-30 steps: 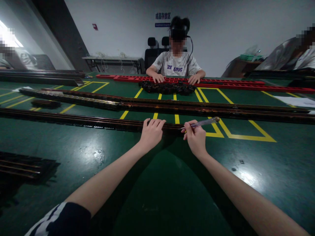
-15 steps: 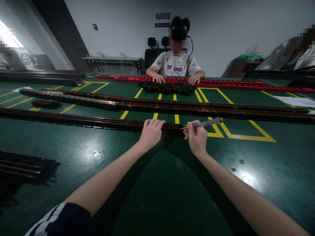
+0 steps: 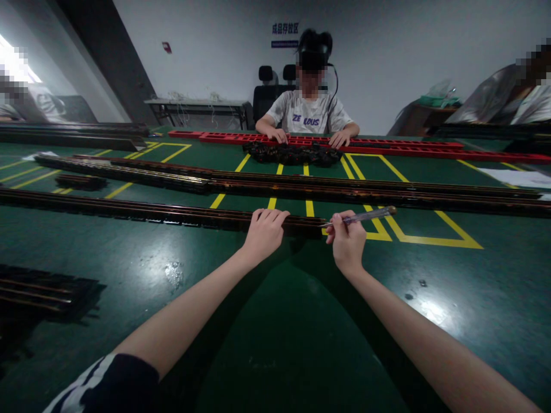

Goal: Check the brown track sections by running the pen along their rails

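Observation:
A long dark rail strip (image 3: pixel 185 216) with copper-coloured lines lies across the green table. My left hand (image 3: pixel 264 234) grips it near its right end, fingers curled over the top. In my right hand (image 3: pixel 348 244) is a screwdriver (image 3: pixel 371 214) with a clear purplish handle, held pinched and pointing left. Its thin shaft reaches the strip's right end; whether the tip touches is too small to tell.
Behind lie more long dark strips (image 3: pixel 344 189) and a short dark piece (image 3: pixel 81 182). A dark stack (image 3: pixel 38 292) sits at the left front. Across the table a person (image 3: pixel 305 109) has both hands by red frames (image 3: pixel 400 148) and a black parts pile (image 3: pixel 293 154).
My right hand and the screwdriver have shifted slightly right, baring more of the strip's end. My left hand stays in place. Opposite, the person's hand on the left has moved a little.

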Tool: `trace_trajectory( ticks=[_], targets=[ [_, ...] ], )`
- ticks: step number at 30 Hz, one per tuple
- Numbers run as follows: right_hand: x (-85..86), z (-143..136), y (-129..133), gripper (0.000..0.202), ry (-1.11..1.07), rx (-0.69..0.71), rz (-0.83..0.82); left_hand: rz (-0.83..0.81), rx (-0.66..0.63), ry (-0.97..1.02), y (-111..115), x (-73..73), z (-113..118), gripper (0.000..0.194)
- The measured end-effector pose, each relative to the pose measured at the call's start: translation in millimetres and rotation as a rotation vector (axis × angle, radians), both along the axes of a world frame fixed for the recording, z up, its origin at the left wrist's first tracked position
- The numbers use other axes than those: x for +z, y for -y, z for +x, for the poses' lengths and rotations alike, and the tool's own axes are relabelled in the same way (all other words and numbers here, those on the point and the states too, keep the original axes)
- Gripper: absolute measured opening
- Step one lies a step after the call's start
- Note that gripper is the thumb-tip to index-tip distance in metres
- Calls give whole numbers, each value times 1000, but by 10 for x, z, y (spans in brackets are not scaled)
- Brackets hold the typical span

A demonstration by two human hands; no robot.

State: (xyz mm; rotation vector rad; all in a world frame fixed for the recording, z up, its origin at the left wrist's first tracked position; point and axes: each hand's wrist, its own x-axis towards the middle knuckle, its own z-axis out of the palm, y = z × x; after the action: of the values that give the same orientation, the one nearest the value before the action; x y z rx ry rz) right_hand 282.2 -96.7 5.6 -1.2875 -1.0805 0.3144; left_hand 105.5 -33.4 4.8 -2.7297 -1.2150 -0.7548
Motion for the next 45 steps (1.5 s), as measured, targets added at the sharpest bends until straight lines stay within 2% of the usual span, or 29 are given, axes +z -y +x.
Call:
trace_trajectory(
  ticks=[11,33,45],
  targets=[
    [-21,18,-6,34,99,-22,-15,-11,2,1,4,7,5,39],
    [-39,50,-55,26,121,7,-97,7,1,-2,-10,-18,4,38],
    [-7,5,-31,19,-54,50,-36,-2,-7,8,-3,-7,-2,37]
  ],
)
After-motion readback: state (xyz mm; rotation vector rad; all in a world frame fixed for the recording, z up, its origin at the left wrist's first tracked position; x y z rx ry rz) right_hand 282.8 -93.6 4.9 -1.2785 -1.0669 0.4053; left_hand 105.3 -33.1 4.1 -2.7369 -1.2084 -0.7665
